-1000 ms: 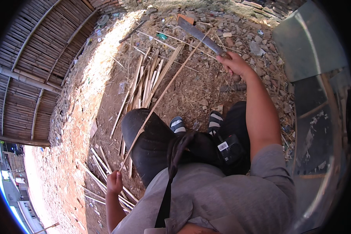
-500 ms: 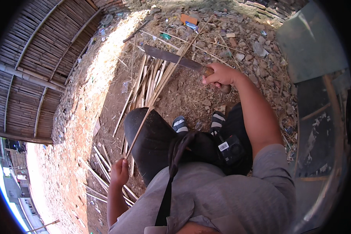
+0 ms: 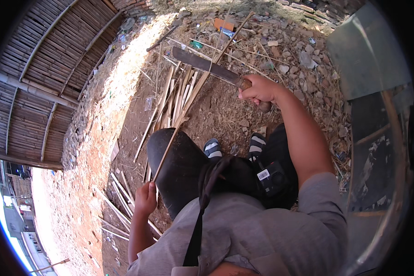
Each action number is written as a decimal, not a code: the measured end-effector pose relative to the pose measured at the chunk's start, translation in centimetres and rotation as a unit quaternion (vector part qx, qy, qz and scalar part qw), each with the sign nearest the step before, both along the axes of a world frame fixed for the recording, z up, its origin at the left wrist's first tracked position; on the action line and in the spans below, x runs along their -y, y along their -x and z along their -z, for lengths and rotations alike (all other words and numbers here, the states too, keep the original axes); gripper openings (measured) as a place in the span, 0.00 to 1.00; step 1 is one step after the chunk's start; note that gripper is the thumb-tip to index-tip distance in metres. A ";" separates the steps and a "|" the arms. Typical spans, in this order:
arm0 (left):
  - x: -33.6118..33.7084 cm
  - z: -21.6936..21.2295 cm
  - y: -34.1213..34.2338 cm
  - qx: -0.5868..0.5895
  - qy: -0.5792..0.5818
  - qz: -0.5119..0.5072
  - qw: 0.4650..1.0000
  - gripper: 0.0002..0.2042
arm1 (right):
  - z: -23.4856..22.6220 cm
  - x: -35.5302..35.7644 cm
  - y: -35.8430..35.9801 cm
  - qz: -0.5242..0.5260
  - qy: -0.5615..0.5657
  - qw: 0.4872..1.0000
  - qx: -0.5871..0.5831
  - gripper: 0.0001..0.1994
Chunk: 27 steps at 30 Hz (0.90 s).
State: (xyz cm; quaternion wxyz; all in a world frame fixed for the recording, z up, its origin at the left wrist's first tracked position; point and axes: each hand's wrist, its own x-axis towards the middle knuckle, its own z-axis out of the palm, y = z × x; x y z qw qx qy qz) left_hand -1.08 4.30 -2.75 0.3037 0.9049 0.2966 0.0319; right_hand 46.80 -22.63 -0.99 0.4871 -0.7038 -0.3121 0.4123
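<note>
A long machete (image 3: 195, 60) with a dark, broad blade and a worn wooden handle is gripped in my right hand (image 3: 261, 89), out ahead of my knees. Its blade points left and lies across a long bamboo strip (image 3: 169, 148). My left hand (image 3: 146, 198), low at the left beside my thigh, is closed round the near end of that strip. From there the strip passes over my bent left knee and reaches far forward past the blade. A thin sliver stands apart from it near the blade. Under it lies a bundle of split bamboo strips (image 3: 175, 94) on the dirt.
More strips (image 3: 119, 202) lie at my left. A woven bamboo wall (image 3: 37, 60) rises at the far left. Rubble and litter (image 3: 285, 50) cover the ground ahead and to the right, beside a greenish sheet panel (image 3: 368, 55). A small black device (image 3: 275, 177) rests at my lap.
My left hand has shifted slightly forward and right with the strip. The machete's tip has moved a little, and a thin sliver now shows apart from the strip at its far end.
</note>
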 end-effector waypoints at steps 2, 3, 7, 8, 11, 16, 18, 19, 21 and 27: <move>-0.2 -0.3 0.7 -0.009 0.004 0.001 1.000 0.24 | -0.1 1.1 -0.7 0.057 -0.029 0.998 -0.024 0.09; -0.5 -0.3 1.0 -0.011 0.007 0.003 1.000 0.24 | -0.2 2.0 -1.2 0.087 -0.044 0.995 -0.035 0.09; -0.4 0.5 1.5 -0.002 -0.003 0.000 1.000 0.29 | -0.3 2.4 -2.2 0.168 -0.092 0.980 -0.057 0.09; 0.1 0.2 0.7 -0.007 0.000 0.001 1.000 0.28 | -0.3 2.3 -1.8 0.154 -0.074 0.984 -0.057 0.09; 1.3 -0.6 -1.5 -0.017 0.000 0.002 1.000 0.26 | -0.1 0.6 0.7 0.004 0.019 1.000 -0.006 0.10; 1.0 -1.3 -1.8 -0.037 -0.011 0.002 0.999 0.27 | -1.6 -0.2 2.0 -0.065 0.053 0.996 0.040 0.10; 0.6 -0.9 -1.2 -0.036 -0.014 0.002 0.999 0.28 | -0.5 0.8 0.0 0.008 -0.013 1.000 -0.006 0.11; 0.4 -0.7 -1.0 -0.035 -0.015 0.003 0.999 0.28 | 0.1 1.5 -1.0 0.049 -0.034 0.998 -0.020 0.11; 1.3 -1.2 -1.2 -0.017 0.012 -0.011 1.000 0.28 | 0.0 1.9 -1.8 0.128 -0.074 0.988 -0.047 0.11; 1.5 -0.3 -2.2 -0.003 0.053 -0.005 0.999 0.27 | 0.0 0.4 0.6 0.022 0.011 0.999 0.030 0.12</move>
